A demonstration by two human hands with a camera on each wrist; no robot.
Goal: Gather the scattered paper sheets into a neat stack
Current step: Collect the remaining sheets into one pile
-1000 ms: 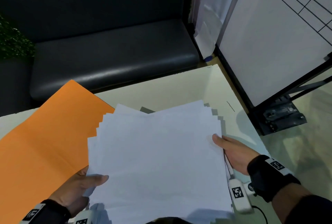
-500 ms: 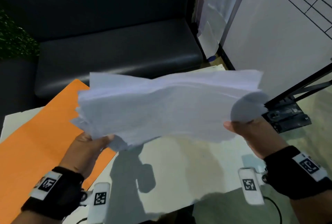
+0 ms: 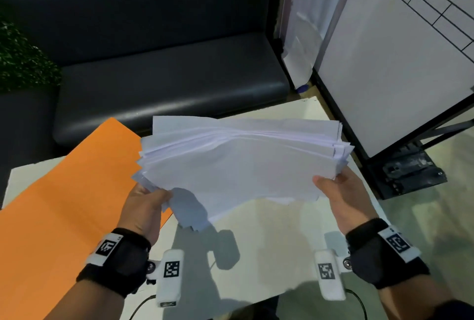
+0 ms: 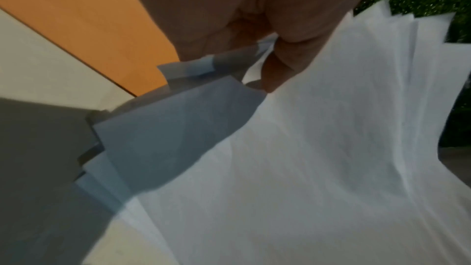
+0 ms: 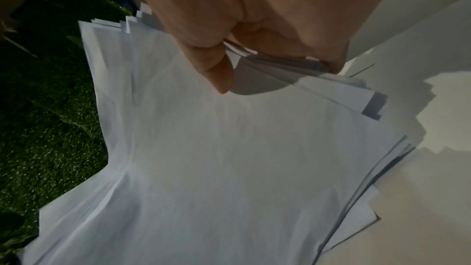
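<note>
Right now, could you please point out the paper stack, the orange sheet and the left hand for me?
paper stack (image 3: 238,166): head view, on the middle of the top sheet's face.
orange sheet (image 3: 64,204): head view, on its bare middle, lying on the table.
left hand (image 3: 143,209): head view, on the back of the hand gripping the stack's edge.

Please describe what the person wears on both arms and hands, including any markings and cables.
The hands are bare. Each wrist carries a black band with a white tag printed with a black square code. A white oblong camera unit with its own code tag is bolted to each band's inner side, and a thin black cable runs from it.
</note>
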